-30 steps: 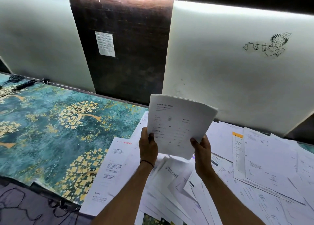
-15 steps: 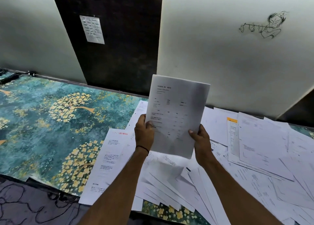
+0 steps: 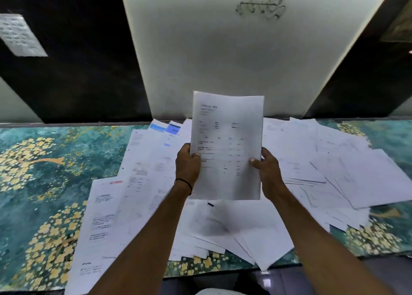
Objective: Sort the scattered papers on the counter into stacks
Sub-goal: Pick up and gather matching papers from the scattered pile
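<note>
Both hands, left hand (image 3: 188,164) and right hand (image 3: 267,168), pinch the light, floppy sheet (image 3: 227,145) by its side edges, which suits it.

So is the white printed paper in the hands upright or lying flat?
Upright, off the pile: left hand and right hand pinch the white printed paper by its side edges, above the scattered white papers.

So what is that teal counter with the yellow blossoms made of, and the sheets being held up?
The held sheets look like thin white office paper with a matte finish: the top edge bows and the grey print shows faintly. The counter seems to have a flat printed covering, teal with gold trees and a faint sheen. It may be laminate or vinyl; the picture cannot settle which.
</note>
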